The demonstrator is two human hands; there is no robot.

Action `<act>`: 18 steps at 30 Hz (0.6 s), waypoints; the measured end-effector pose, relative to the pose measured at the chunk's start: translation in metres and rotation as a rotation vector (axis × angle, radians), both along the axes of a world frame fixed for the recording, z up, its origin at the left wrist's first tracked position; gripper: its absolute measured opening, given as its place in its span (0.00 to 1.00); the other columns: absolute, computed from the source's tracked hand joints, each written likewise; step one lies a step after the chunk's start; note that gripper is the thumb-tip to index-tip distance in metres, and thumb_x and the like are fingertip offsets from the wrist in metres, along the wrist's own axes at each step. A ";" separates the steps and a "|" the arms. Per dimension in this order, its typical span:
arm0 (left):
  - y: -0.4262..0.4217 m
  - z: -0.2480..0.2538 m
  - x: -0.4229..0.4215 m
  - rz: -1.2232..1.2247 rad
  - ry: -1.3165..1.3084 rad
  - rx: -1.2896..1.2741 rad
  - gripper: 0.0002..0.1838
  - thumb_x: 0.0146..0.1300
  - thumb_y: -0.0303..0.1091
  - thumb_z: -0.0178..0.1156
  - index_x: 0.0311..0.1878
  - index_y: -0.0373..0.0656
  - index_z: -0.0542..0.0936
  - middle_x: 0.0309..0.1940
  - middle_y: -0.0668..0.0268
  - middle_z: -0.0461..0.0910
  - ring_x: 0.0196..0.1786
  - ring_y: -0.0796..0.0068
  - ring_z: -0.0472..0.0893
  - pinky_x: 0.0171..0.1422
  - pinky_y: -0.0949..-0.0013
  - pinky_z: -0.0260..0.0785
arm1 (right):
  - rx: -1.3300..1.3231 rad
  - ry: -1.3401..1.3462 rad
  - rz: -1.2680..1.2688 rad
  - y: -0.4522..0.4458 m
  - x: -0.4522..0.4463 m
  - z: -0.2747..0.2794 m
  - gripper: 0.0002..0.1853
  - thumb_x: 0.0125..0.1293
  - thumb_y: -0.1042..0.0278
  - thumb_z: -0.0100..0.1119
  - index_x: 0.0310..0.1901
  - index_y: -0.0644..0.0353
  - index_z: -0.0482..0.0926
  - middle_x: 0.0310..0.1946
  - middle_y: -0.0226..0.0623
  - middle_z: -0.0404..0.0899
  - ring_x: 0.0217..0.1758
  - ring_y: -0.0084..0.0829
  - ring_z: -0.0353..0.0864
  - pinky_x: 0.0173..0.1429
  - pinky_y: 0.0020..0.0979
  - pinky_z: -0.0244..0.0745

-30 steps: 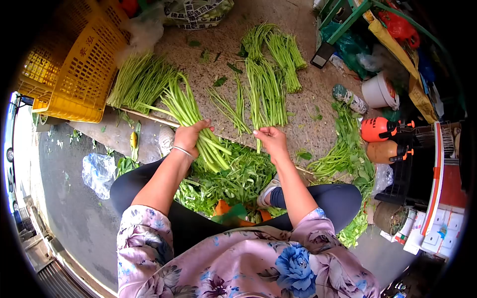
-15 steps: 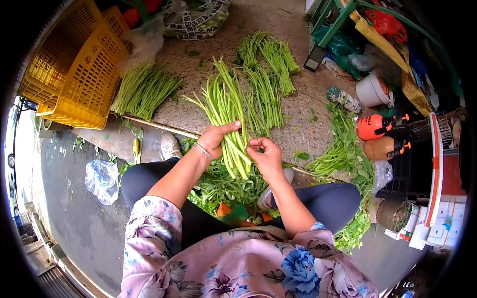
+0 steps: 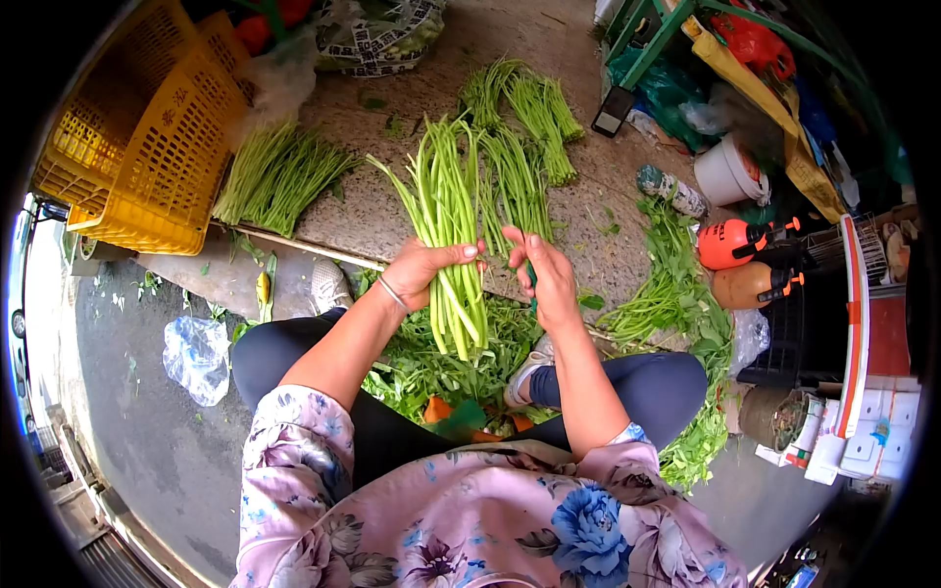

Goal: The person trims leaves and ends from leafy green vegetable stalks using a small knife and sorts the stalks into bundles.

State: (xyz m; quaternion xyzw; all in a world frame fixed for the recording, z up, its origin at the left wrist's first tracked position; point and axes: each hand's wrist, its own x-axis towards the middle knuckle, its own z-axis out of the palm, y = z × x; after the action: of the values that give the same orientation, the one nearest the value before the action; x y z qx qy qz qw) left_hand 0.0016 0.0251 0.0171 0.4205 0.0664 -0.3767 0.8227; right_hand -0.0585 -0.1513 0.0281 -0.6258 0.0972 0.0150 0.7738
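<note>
My left hand (image 3: 423, 270) is wrapped round a bunch of long green stems (image 3: 447, 196), held upright over a heap of leafy greens (image 3: 397, 367). Just right of it, my right hand (image 3: 541, 274) has its fingers curled around a small dark green object (image 3: 531, 275), too hidden to name. Beyond my hands, loose stems (image 3: 518, 186) and a further bundle (image 3: 544, 118) lie on the stone slab (image 3: 598, 255). Another pile of stems (image 3: 279, 181) rests at the left, beside the crate.
Yellow crates (image 3: 172, 137) stand at the left and a patterned bag (image 3: 377, 34) at the top. To the right are leafy stems (image 3: 667, 299), a white bucket (image 3: 727, 173), an orange-red sprayer (image 3: 723, 244) and a brown one (image 3: 740, 286). A clear plastic bag (image 3: 196, 358) lies left.
The left hand has carried the bunch rightward and stood it more upright. My right hand has come off the slab's stems, met the bunch, then moved slightly right, and a dark green object now shows in it.
</note>
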 end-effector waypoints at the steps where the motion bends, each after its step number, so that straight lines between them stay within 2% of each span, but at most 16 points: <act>1: -0.001 -0.002 -0.001 -0.008 0.001 -0.002 0.16 0.51 0.22 0.62 0.45 0.35 0.73 0.35 0.60 0.79 0.36 0.68 0.80 0.42 0.67 0.75 | -0.003 -0.041 0.038 0.001 0.007 0.003 0.18 0.66 0.59 0.48 0.52 0.62 0.72 0.25 0.23 0.67 0.22 0.12 0.59 0.21 0.14 0.52; 4: -0.005 -0.003 -0.002 -0.069 -0.168 0.008 0.16 0.51 0.21 0.60 0.45 0.37 0.74 0.34 0.60 0.79 0.34 0.68 0.79 0.40 0.67 0.75 | -0.066 -0.109 0.045 0.011 0.027 0.002 0.19 0.65 0.62 0.50 0.55 0.61 0.70 0.23 0.22 0.66 0.21 0.12 0.58 0.22 0.14 0.51; 9: -0.004 0.001 -0.003 -0.059 -0.083 0.032 0.16 0.49 0.19 0.62 0.43 0.37 0.74 0.33 0.61 0.79 0.33 0.70 0.79 0.36 0.68 0.75 | -0.061 -0.094 0.033 0.005 0.035 -0.005 0.19 0.63 0.62 0.53 0.54 0.60 0.71 0.19 0.18 0.63 0.19 0.12 0.56 0.21 0.16 0.51; 11: -0.002 -0.002 -0.002 -0.075 -0.060 0.104 0.15 0.48 0.19 0.62 0.42 0.37 0.75 0.31 0.61 0.79 0.31 0.70 0.79 0.35 0.69 0.75 | -0.475 -0.129 -0.198 -0.004 0.029 -0.005 0.18 0.62 0.63 0.54 0.53 0.58 0.73 0.21 0.19 0.65 0.21 0.12 0.59 0.24 0.18 0.57; 12: -0.003 -0.006 -0.002 -0.053 -0.072 0.129 0.15 0.48 0.19 0.63 0.41 0.37 0.76 0.30 0.62 0.79 0.30 0.71 0.79 0.34 0.69 0.74 | -0.473 -0.137 -0.223 -0.006 0.025 -0.004 0.18 0.62 0.62 0.55 0.53 0.56 0.73 0.28 0.26 0.76 0.29 0.15 0.71 0.35 0.20 0.68; 13: -0.004 -0.008 -0.001 -0.053 -0.072 0.127 0.15 0.48 0.19 0.63 0.41 0.37 0.76 0.30 0.62 0.79 0.30 0.71 0.79 0.34 0.69 0.74 | -0.474 -0.137 -0.223 -0.003 0.021 -0.004 0.18 0.62 0.62 0.55 0.53 0.56 0.73 0.28 0.26 0.76 0.29 0.15 0.71 0.35 0.20 0.68; 15: -0.005 -0.012 -0.001 -0.025 -0.169 0.235 0.15 0.48 0.20 0.63 0.41 0.38 0.76 0.30 0.63 0.79 0.29 0.73 0.78 0.33 0.70 0.73 | -0.535 -0.376 0.063 0.008 0.012 -0.001 0.19 0.61 0.62 0.55 0.53 0.57 0.73 0.40 0.37 0.79 0.42 0.21 0.76 0.48 0.23 0.69; 17: -0.009 -0.019 -0.001 0.025 -0.208 0.266 0.16 0.47 0.21 0.64 0.42 0.38 0.76 0.31 0.64 0.79 0.30 0.75 0.78 0.33 0.71 0.72 | -0.625 -0.248 0.155 0.020 0.011 0.000 0.19 0.61 0.63 0.56 0.53 0.57 0.72 0.47 0.43 0.76 0.50 0.24 0.74 0.53 0.24 0.67; 18: -0.010 -0.020 0.000 0.015 -0.244 0.368 0.16 0.47 0.20 0.64 0.42 0.38 0.76 0.32 0.64 0.78 0.31 0.74 0.78 0.35 0.71 0.73 | -0.680 -0.171 0.129 0.023 0.013 -0.003 0.19 0.60 0.64 0.56 0.53 0.57 0.72 0.46 0.43 0.77 0.48 0.24 0.75 0.51 0.25 0.68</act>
State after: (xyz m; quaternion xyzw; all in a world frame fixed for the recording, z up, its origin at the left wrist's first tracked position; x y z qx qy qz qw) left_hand 0.0011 0.0152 -0.0030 0.6054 0.0374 -0.2985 0.7369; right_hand -0.0454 -0.1281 0.0251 -0.8512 -0.0083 -0.0216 0.5243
